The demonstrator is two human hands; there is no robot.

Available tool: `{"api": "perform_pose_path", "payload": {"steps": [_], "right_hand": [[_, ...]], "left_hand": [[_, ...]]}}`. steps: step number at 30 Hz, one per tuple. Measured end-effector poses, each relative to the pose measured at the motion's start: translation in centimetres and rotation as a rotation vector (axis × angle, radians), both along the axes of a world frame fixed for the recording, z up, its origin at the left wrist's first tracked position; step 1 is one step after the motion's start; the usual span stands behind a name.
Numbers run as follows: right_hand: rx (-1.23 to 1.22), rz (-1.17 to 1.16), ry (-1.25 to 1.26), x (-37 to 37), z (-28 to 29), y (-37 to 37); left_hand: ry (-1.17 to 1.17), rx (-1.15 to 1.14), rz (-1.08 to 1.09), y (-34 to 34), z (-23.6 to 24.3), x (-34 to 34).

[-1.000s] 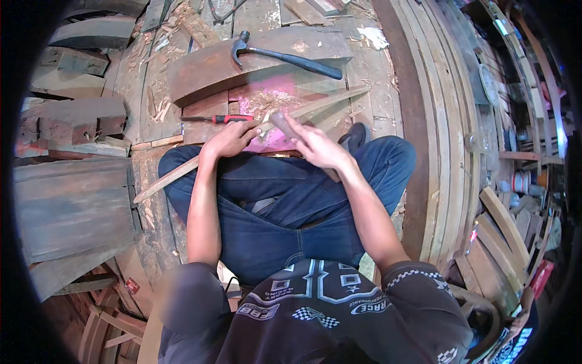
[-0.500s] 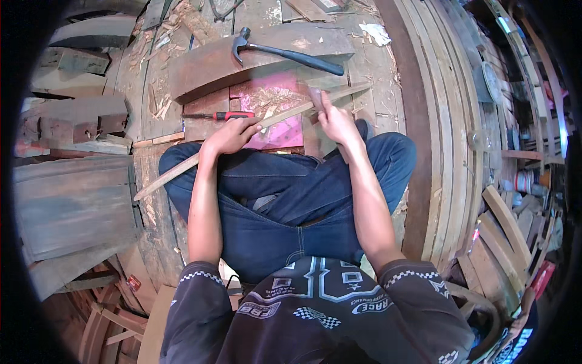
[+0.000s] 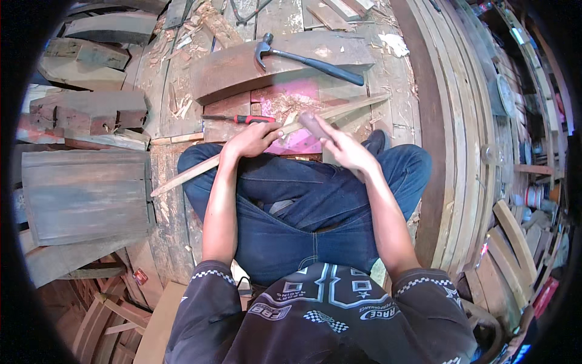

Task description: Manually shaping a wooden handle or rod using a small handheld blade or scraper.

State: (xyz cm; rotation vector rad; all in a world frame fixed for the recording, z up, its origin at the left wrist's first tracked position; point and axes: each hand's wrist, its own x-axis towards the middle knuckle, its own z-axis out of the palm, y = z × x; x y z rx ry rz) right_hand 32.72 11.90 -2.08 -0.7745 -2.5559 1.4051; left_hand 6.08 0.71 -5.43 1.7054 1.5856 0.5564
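Note:
A long, slim wooden strip slants over my lap from the lower left up to the right. My left hand is closed around it near its middle. On the strip, just right of that hand, lies a small brownish block, slightly blurred, in the grip of my right hand. Part of the block is hidden by the fingers, and its exact kind is unclear. Beneath the strip is a pink sheet strewn with shavings. A tool with a red and black handle rests just beyond my left hand.
A claw hammer lies on a thick, curved timber beyond my hands. Dark wooden blocks and a broad panel stand at the left. Long planks run along the right side. Shavings litter the plank floor.
My right hand has drawn the brownish block along the strip toward my left hand. The whole scene sits slightly right and lower in the picture. My left hand keeps its hold on the strip.

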Motion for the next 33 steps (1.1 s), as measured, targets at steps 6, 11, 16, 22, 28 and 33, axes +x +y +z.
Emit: {"api": "perform_pose_path", "payload": {"steps": [6,11,16,22,28,33], "right_hand": [[0.209,-0.175,-0.267,-0.7,-0.4,1.9],[0.180,-0.087,0.078,1.2,-3.8,2.9],[-0.011,-0.026,-0.040,-0.4,-0.6,1.2],[-0.016,-0.221,-0.175,0.1,-0.6,2.3],[-0.162,-0.022,-0.076,-0.1,-0.1,2.2],[0.035,-0.037,-0.103,-0.2,-1.4,2.3]], "left_hand": [[-0.018,-0.079,-0.050,0.5,1.2,-0.1],[-0.021,-0.037,-0.037,0.7,1.4,0.3],[-0.058,-0.080,-0.011,0.3,1.4,0.2],[-0.042,-0.072,-0.037,0.5,1.2,0.2],[-0.018,-0.075,-0.017,0.3,1.4,0.2],[-0.024,-0.061,-0.036,0.7,1.5,0.4]]}}
